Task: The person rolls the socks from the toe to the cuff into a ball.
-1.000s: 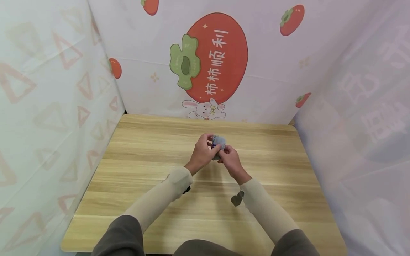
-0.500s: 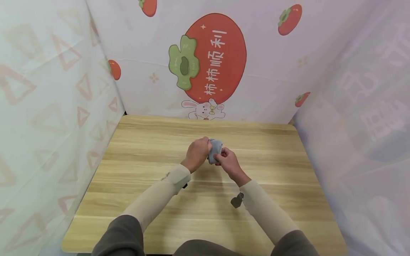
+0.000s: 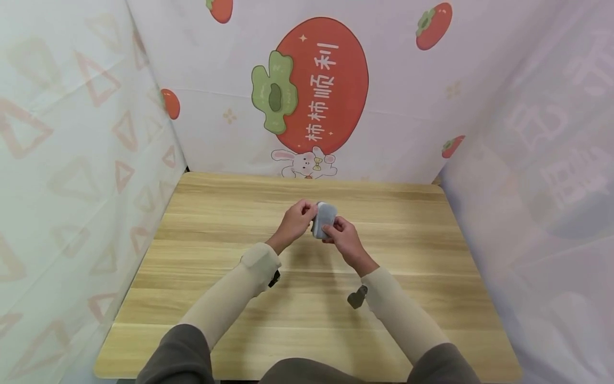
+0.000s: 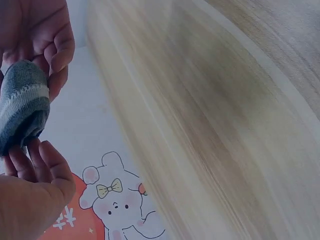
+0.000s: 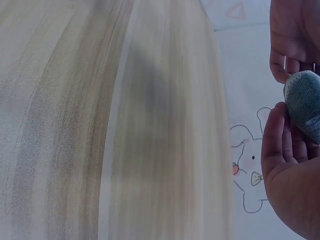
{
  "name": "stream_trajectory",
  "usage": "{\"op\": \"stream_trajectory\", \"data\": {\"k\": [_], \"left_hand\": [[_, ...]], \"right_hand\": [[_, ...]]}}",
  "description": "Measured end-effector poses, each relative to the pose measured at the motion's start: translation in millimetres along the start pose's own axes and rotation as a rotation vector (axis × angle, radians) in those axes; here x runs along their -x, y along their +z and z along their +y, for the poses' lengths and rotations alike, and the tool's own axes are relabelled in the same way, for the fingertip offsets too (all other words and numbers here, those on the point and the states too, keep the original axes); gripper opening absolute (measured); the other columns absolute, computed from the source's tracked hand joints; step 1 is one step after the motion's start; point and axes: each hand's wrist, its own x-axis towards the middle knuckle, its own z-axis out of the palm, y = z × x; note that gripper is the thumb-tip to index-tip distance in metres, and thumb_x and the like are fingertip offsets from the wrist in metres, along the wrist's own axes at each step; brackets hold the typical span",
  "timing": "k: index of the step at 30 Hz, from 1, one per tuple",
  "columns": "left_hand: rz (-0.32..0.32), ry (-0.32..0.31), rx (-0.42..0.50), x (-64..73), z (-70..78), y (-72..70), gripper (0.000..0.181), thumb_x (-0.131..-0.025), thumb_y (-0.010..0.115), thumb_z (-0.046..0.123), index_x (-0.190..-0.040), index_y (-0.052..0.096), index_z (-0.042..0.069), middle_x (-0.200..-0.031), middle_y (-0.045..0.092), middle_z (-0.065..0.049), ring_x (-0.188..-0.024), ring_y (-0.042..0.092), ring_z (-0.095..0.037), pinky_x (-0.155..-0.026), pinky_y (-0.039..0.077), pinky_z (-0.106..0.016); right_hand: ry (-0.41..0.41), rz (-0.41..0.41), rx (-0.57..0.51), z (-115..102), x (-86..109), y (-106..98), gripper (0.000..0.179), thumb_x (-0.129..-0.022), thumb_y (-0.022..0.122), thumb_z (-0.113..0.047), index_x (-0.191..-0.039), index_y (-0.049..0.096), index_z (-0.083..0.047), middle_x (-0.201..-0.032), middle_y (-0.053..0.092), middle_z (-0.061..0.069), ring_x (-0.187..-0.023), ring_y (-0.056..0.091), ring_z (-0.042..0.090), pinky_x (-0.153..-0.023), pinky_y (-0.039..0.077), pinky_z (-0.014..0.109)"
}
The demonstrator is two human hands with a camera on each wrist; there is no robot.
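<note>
A folded grey-blue sock (image 3: 325, 217) is held up over the table between both hands. In the left wrist view the sock (image 4: 24, 102) shows a white band across its knit and a dark fold opening. My right hand (image 3: 347, 238) grips its lower right side, thumb lying on the flat front. At the upper left edge my left hand (image 3: 293, 221) pinches it with bent fingers, whose tips reach the fold. In the right wrist view the sock's (image 5: 303, 102) rounded end shows between the two hands, and the rest is cut off by the frame.
Below the hands lies a wood-grain table (image 3: 216, 234). Behind it hangs a white cloth backdrop (image 3: 398, 96) printed with persimmons and a rabbit (image 3: 307, 164). Cloth sides close in the left and right.
The sock has turned from a loose bundle to a smooth, flat shape facing up. My left hand first turned over it, then drew back to its upper left edge. The right hand kept its grip.
</note>
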Motion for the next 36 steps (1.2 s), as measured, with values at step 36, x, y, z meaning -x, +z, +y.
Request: {"op": "stream_trajectory", "data": {"k": [36], "left_hand": [[-0.134,0.162,-0.196,8.0,-7.0,15.0,0.035,-0.089,0.08,0.029,-0.104,0.055,0.008,-0.096,0.063,-0.005,-0.084,0.058,-0.014,-0.071,0.05,-0.025]], "right_hand": [[0.076,0.017,-0.304,8,-4.0,-16,0.047,-0.107,0.05,-0.021,-0.144,0.042,0.007,-0.118,0.059,0.011,-0.085,0.068,0.006,-0.078,0.058,0.02]]}}
